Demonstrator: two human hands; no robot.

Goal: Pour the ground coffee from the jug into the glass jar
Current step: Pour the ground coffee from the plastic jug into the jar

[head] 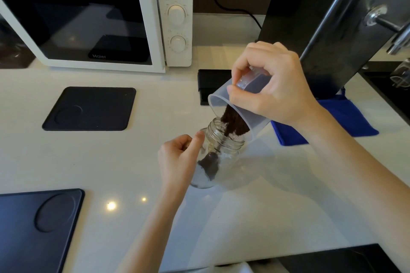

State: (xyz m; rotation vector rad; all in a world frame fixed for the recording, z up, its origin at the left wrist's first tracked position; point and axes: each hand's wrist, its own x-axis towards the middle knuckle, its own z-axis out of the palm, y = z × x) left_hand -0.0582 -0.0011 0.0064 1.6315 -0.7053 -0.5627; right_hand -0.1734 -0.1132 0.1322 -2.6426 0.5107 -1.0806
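White counter (111, 162), glossy, with a white microwave (95, 15) at the back left; its left edge is cut off by the frame. Two dark mats lie on the counter: one (91, 108) whole, the near one (37, 228) cropped at the lower left. A blue cloth (346, 122) lies right of centre, partly hidden behind the right forearm.

The right hand (273, 86) is closed around a translucent plastic jug (224, 99), tilted steeply with its mouth down and left; the fingers cover most of the upper body. Ground coffee (235, 122) slides along the jug's lower wall and falls into the mouth of the glass jar (224, 139).

The left hand (177, 159) wraps the jar's left side, thumb near the threaded neck. The jar leans on the counter; a dark heap shows inside. The fingers behind the glass cannot be made out.
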